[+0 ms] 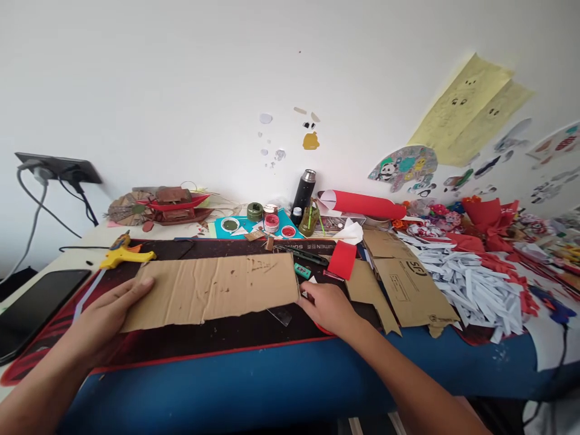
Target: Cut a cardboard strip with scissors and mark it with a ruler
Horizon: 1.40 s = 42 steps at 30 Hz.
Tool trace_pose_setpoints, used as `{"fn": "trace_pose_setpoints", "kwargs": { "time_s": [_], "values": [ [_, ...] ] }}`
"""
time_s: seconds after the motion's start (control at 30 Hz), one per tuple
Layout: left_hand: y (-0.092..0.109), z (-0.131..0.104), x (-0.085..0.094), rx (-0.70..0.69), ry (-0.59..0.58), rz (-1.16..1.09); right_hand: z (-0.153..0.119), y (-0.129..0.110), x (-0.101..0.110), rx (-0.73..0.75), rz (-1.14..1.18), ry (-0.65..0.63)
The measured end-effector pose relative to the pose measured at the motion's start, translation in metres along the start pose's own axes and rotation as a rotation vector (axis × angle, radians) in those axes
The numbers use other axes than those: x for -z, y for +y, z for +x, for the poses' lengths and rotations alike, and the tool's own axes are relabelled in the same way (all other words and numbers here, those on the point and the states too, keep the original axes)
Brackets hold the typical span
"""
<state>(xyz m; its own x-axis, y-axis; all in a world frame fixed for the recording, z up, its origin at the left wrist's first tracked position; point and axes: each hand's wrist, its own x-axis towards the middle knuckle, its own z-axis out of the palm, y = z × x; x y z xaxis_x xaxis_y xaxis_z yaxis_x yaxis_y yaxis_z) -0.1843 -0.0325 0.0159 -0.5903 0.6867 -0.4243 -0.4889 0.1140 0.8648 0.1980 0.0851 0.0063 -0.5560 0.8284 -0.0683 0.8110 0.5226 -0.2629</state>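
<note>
A long piece of brown cardboard (217,290) with a ragged lower edge and dark marks is held level over the dark desk mat. My left hand (115,305) grips its left end, thumb on top and fingers underneath. At the opposite end, my right hand (328,307) has its curled fingers closed on the cardboard's right edge. Beyond this hand lie a dark utility knife (302,256), a small green box (302,271) and a red paper piece (342,260). A yellow hot glue gun (124,252) rests past the left end of the cardboard.
A black phone (40,308) lies at the left. Open paint jars (255,211), a black thermos (304,190) and a red paper roll (367,205) stand along the wall. More cardboard (403,290) and a heap of folded white paper pieces (471,284) spread to the right.
</note>
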Motion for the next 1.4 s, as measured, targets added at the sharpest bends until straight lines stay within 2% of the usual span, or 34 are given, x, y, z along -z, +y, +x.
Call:
{"fn": "trace_pose_setpoints", "kwargs": {
  "time_s": [0.13, 0.3, 0.43, 0.57, 0.67, 0.77, 0.9, 1.0, 1.2, 1.4],
  "values": [
    [-0.013, 0.001, 0.01, 0.054, -0.174, 0.226, -0.019, 0.007, -0.003, -0.006, -0.064, -0.065],
    [-0.018, 0.006, 0.008, 0.121, -0.307, 0.317, -0.019, 0.023, -0.005, -0.069, -0.107, -0.038],
    [-0.013, 0.002, 0.002, 0.133, -0.292, 0.378, -0.011, 0.038, -0.003, -0.13, -0.063, 0.011],
    [-0.002, -0.002, 0.008, 0.175, -0.271, 0.427, -0.009, 0.031, -0.005, -0.122, 0.018, 0.03],
    [0.004, 0.002, 0.023, 0.175, -0.24, 0.537, -0.007, 0.013, -0.009, -0.073, 0.082, 0.027],
    [0.006, 0.008, 0.043, 0.131, -0.25, 0.626, 0.0, -0.006, -0.013, -0.013, 0.089, -0.032],
    [0.007, 0.012, 0.065, 0.104, -0.277, 0.644, 0.012, -0.023, -0.022, 0.047, 0.081, -0.054],
    [0.008, 0.01, 0.073, 0.053, -0.277, 0.624, 0.02, -0.032, -0.029, 0.097, 0.1, -0.049],
    [0.005, 0.012, 0.072, 0.031, -0.232, 0.639, 0.029, -0.036, -0.032, 0.124, 0.115, -0.047],
    [0.012, 0.02, 0.052, 0.045, -0.205, 0.754, 0.026, -0.034, -0.025, 0.102, 0.094, -0.075]
  ]
}}
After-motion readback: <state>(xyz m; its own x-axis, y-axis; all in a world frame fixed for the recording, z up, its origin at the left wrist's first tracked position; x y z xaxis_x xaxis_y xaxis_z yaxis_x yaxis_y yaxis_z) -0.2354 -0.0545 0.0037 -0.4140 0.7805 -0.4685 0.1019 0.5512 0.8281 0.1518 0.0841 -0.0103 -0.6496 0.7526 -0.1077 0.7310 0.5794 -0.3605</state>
